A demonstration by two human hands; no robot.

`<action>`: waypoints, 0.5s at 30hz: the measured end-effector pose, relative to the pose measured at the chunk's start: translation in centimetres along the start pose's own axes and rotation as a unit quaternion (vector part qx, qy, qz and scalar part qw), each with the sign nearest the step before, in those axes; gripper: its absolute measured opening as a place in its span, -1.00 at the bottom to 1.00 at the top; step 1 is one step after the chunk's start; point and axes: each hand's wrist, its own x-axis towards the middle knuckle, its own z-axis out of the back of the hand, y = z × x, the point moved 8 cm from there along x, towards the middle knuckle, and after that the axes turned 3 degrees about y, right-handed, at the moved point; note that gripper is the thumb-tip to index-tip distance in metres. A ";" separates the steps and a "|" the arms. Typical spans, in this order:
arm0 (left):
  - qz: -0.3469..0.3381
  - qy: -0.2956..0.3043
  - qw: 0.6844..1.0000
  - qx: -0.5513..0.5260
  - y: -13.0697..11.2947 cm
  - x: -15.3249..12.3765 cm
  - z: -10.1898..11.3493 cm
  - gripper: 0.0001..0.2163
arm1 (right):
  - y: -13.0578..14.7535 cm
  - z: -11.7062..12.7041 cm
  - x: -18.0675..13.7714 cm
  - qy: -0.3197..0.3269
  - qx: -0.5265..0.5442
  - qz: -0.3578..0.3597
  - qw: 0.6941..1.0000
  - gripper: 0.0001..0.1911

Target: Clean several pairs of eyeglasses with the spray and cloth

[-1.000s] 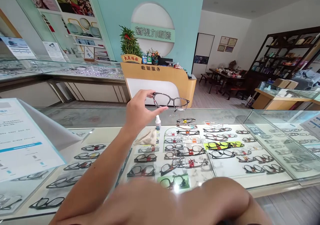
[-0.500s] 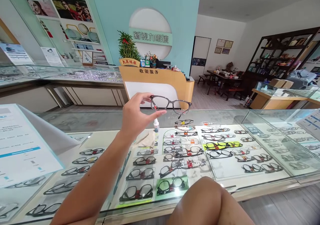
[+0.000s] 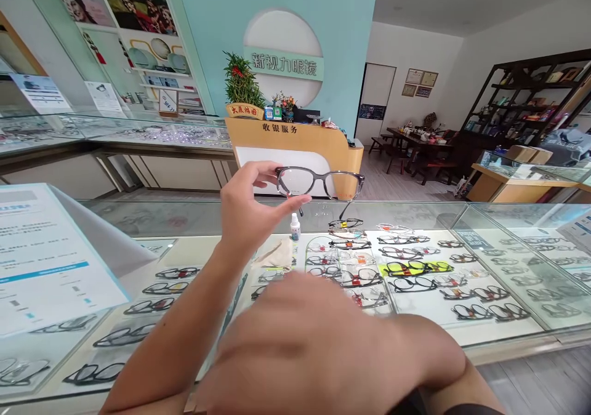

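Note:
My left hand [image 3: 247, 215] is stretched out over the glass display counter [image 3: 415, 215] and pinches a pair of dark-framed glasses [image 3: 318, 183] by its left rim, holding it up level with one temple hanging down. My right hand [image 3: 314, 353] is very close to the camera at the bottom, blurred by motion, so its fingers cannot be read. On the counter top under the held glasses stand a small white dropper bottle [image 3: 295, 225] and a beige cloth [image 3: 277, 255]. Several rows of glasses lie on trays inside the case.
A printed leaflet on a stand [image 3: 41, 255] sits on the counter at the left. Beyond the aisle is an orange cashier desk [image 3: 300, 144] with a plant. A second glass case [image 3: 521, 172] and dark shelves [image 3: 521, 101] stand at the right.
My left hand has turned the glasses a little and lifted them slightly to the right. My right hand has swept up and leftwards across the bottom of the view.

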 end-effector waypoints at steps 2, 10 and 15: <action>0.005 -0.006 1.000 -0.005 0.0 0.1 0.2 -0.45 | -1.2 3.4 0.0 -0.065 0.024 0.043 0.997 -0.97; 0.026 -0.003 1.000 0.009 0.0 -0.3 0.1 -0.49 | -11.0 11.5 -3.1 -0.259 -0.128 -0.201 0.936 -0.56; 0.033 -0.008 0.999 0.025 0.0 -0.5 0.1 -0.50 | -13.1 10.6 -2.8 -0.226 -0.116 -0.234 0.938 -0.47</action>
